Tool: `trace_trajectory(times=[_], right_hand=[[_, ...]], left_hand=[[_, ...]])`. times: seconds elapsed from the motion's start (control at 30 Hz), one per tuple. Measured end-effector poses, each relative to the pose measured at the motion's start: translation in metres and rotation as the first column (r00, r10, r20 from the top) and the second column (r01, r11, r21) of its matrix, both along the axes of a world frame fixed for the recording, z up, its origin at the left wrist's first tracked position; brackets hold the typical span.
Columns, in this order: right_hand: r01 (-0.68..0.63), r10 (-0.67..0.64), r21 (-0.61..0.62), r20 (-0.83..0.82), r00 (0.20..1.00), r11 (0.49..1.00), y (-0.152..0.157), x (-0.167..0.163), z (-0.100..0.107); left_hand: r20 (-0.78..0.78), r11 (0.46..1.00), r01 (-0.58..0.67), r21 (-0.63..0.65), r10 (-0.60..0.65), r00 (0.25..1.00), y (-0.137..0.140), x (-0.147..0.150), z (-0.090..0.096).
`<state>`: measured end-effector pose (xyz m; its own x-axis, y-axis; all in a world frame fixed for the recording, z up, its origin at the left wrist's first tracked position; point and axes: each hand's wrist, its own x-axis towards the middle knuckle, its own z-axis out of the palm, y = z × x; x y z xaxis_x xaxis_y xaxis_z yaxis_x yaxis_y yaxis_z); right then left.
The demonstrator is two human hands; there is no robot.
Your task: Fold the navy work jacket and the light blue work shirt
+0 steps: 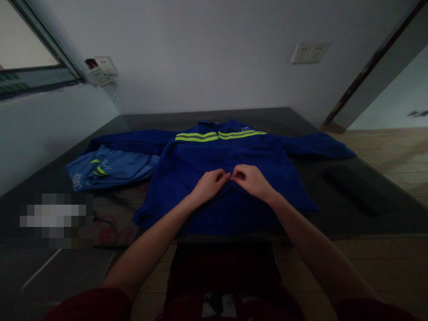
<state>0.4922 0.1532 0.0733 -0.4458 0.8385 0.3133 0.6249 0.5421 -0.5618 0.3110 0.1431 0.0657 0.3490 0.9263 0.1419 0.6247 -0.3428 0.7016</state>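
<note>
A dark blue work jacket lies spread on the table, collar toward the wall and both sleeves stretched out sideways. Yellow-green reflective bands cross its chest. Over the middle of its front, my left hand pinches the cloth between thumb and fingers. Close beside it, fingertips almost meeting, my right hand pinches the front edge too. Any button or fastener at the fingertips is too small to make out. Below the hands the front opening parts slightly.
A folded lighter blue garment with yellow-green strips lies by the left sleeve. On the right of the dark table rests a black flat object. Wall sockets are set above the table. A blurred patch covers something at the left.
</note>
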Motion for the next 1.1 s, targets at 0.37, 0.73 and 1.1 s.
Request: trace_trajectory(times=[0.37, 0.73, 1.1], right_hand=[[-0.085, 0.086, 0.112, -0.003, 0.996, 0.990, -0.0027, -0.0017, -0.0024], [-0.024, 0.019, -0.014, -0.299, 0.954, 1.000, -0.0017, -0.0020, 0.0032], [-0.086, -0.071, -0.271, -0.521, 0.851, 0.959, 0.0031, -0.0002, -0.0002]], left_hand=[[0.220, 0.969, 0.064, -0.238, -0.010, 0.976, 0.0047, -0.0001, -0.0020], [0.328, 0.974, 0.083, -0.212, -0.009, 0.945, 0.0025, 0.0014, 0.0005], [0.278, 0.985, 0.112, -0.133, -0.071, 0.958, -0.0013, 0.0019, 0.0071]])
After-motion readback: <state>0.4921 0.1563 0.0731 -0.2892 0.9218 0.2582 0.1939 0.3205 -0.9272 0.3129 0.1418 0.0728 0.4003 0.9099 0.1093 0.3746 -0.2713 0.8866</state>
